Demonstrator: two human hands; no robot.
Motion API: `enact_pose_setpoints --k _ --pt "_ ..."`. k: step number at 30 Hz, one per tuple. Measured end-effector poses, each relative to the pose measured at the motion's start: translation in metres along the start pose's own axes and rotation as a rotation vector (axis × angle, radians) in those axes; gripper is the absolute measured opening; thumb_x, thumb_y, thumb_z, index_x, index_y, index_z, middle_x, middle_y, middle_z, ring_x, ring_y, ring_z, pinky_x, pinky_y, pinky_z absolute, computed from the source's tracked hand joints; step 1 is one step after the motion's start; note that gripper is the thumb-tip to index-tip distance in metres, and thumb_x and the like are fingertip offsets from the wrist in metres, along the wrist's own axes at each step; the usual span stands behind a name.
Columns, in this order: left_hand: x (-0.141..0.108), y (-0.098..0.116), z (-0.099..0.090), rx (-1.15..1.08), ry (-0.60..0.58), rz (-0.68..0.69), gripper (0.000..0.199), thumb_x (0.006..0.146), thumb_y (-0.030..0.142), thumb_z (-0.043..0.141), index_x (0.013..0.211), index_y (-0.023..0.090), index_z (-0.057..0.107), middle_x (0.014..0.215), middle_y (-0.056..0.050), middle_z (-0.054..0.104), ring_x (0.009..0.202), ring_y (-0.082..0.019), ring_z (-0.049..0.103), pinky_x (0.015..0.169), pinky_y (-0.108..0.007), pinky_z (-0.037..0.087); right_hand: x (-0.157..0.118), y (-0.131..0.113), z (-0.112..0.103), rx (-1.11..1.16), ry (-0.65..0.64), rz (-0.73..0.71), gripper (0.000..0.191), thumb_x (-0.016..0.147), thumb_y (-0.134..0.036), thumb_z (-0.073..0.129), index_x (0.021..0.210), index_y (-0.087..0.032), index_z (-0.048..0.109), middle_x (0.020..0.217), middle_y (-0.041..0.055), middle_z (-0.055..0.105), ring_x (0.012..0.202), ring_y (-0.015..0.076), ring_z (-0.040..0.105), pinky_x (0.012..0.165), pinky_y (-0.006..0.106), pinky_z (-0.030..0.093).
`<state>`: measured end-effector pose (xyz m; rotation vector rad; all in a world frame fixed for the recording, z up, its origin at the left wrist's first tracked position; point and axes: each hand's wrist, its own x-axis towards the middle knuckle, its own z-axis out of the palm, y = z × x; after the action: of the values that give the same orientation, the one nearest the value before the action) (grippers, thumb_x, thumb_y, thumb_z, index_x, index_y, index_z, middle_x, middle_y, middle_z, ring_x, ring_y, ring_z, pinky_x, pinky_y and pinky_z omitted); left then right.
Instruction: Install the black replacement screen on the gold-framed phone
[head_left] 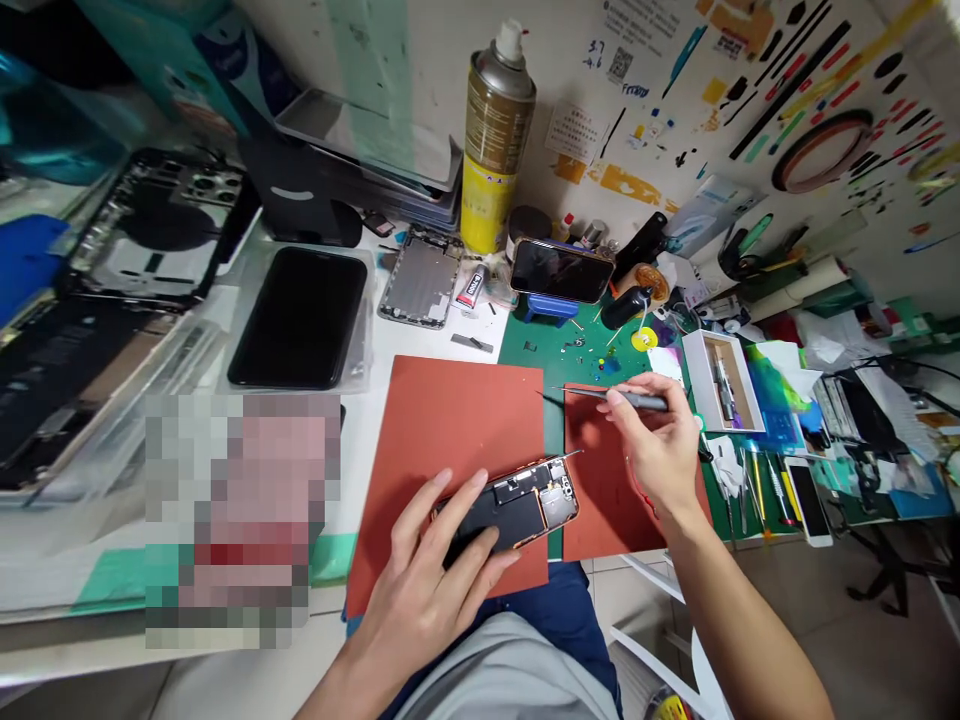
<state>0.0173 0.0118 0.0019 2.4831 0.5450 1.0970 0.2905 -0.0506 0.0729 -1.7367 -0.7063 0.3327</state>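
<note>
My left hand (439,565) lies over an opened phone (517,505), fingers and thumb gripping its edges. The phone's black battery and silver inner parts face up, and its lower end is hidden under my fingers. A thin strip (574,454) juts from its top corner. My right hand (660,435) pinches slim grey tweezers (634,399), their fine tip pointing left above the gap between two red-brown mats (469,410). The tip is apart from the phone.
At the left lie a black phone screen (300,318) and opened phone housings (154,230). Behind the mats stand a yellow spray can (495,140), a phone on a blue stand (561,270) and a glue tube (472,287). At the right are a white box (724,385) and several tools.
</note>
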Motion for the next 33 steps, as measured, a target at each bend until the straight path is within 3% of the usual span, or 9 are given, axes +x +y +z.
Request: enact_pose_setpoints --k 6,17,21,25,27,30,33 --pt "0.002 0.001 -0.002 -0.013 -0.013 -0.003 0.018 0.094 0.014 0.083 0.111 0.014 0.076 0.182 -0.011 0.034 0.162 -0.040 0.040 0.128 -0.051 0.046 0.008 0.009 0.026 0.010 -0.073 -0.008 0.032 0.093 -0.043 0.085 0.109 -0.025 0.065 0.096 0.0008 0.079 0.080 0.0185 0.080 0.071 0.033 0.067" --pt "-0.001 0.001 -0.002 -0.003 -0.023 0.008 0.026 0.092 0.013 0.084 0.116 0.012 0.077 0.180 -0.014 0.037 0.159 -0.042 0.042 0.124 -0.054 0.050 0.012 0.020 0.036 0.083 -0.081 0.055 0.036 0.090 -0.045 0.087 0.109 -0.024 0.064 0.091 0.0010 0.079 0.075 0.0191 0.079 0.064 0.031 0.064" --pt "0.001 0.002 -0.001 0.001 -0.016 0.011 0.028 0.090 0.011 0.086 0.117 0.011 0.076 0.176 -0.018 0.043 0.158 -0.043 0.043 0.125 -0.053 0.048 0.006 0.004 0.020 0.069 -0.013 0.040 0.035 0.087 -0.042 0.091 0.106 -0.024 0.068 0.094 0.0013 0.079 0.076 0.0189 0.080 0.070 0.033 0.067" --pt "0.002 0.003 0.000 0.005 -0.002 -0.004 0.029 0.090 0.010 0.086 0.116 0.012 0.076 0.164 -0.019 0.055 0.156 -0.042 0.047 0.123 -0.051 0.050 -0.022 -0.025 -0.021 0.086 0.173 -0.028 0.035 0.083 -0.031 0.097 0.107 -0.022 0.073 0.092 0.0019 0.081 0.069 0.0167 0.078 0.070 0.032 0.067" --pt "0.001 0.003 0.000 0.005 0.004 -0.015 0.027 0.090 0.010 0.085 0.115 0.013 0.075 0.159 -0.019 0.060 0.154 -0.041 0.049 0.121 -0.051 0.052 -0.044 -0.036 -0.042 0.105 0.232 -0.046 0.036 0.082 -0.029 0.097 0.108 -0.021 0.074 0.088 0.0025 0.080 0.062 0.0167 0.075 0.063 0.032 0.066" --pt "0.001 0.003 0.000 -0.008 -0.001 -0.028 0.024 0.092 0.011 0.085 0.113 0.013 0.074 0.155 -0.019 0.063 0.153 -0.040 0.050 0.120 -0.050 0.052 -0.081 -0.039 -0.055 0.079 0.153 0.105 0.035 0.084 -0.027 0.096 0.110 -0.020 0.074 0.083 0.0034 0.079 0.056 0.0162 0.071 0.054 0.029 0.062" --pt "0.003 0.003 -0.001 -0.025 -0.008 -0.045 0.023 0.092 0.011 0.084 0.113 0.013 0.073 0.154 -0.020 0.064 0.154 -0.039 0.049 0.121 -0.049 0.051 -0.106 -0.026 -0.046 0.074 0.051 0.270 0.030 0.087 -0.028 0.094 0.106 -0.020 0.073 0.072 -0.0002 0.074 0.051 0.0145 0.067 0.051 0.027 0.058"
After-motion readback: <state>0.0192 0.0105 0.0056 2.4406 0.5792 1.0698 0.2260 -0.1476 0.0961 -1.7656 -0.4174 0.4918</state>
